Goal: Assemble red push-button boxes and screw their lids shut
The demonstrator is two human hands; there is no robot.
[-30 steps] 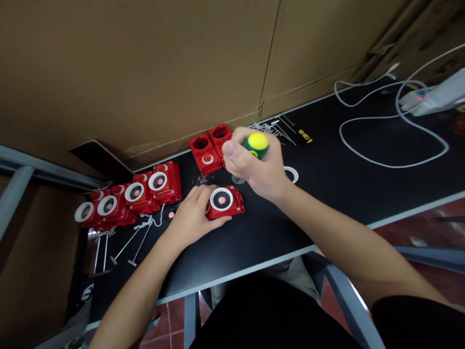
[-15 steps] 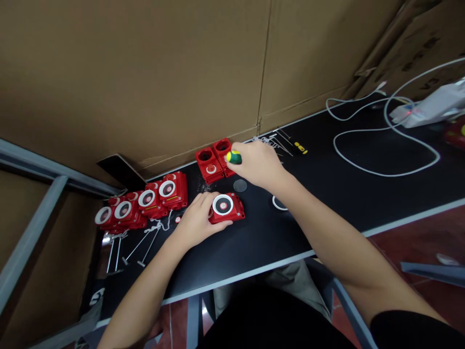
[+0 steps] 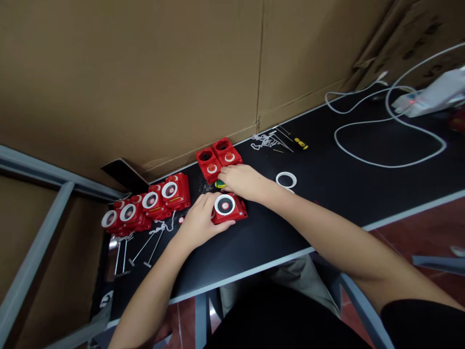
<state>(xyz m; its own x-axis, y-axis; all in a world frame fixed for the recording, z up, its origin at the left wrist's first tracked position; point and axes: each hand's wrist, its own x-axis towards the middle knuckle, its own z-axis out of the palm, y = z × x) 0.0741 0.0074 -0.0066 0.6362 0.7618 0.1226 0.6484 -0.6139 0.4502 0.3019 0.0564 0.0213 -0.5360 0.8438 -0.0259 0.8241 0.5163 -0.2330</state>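
My left hand (image 3: 199, 218) is wrapped round the left side of a red box (image 3: 240, 207), which looks like an alarm unit with a black round face inside a white ring. Just behind this box, my right hand (image 3: 241, 182) is low over the table, closed on a screwdriver (image 3: 220, 184). Only the screwdriver's green and yellow handle shows; its shaft is hidden. Beyond the right hand stand two red housings (image 3: 220, 157) with open round holes and small white rings. To the right of that hand lies a loose white ring (image 3: 286, 180), with another partly under the forearm.
Several finished-looking red boxes (image 3: 148, 206) are lined up at the left, near T-handled metal rods (image 3: 152, 249) and white cord. A yellow-handled tool (image 3: 301, 143) lies beside thin rods at the back. A white cable (image 3: 390, 165) loops at the right. Cardboard (image 3: 199, 72) walls the back.
My right hand has come down leftward with the screwdriver, from above the rear housings to just behind the held box. My left hand keeps its grip on the box.
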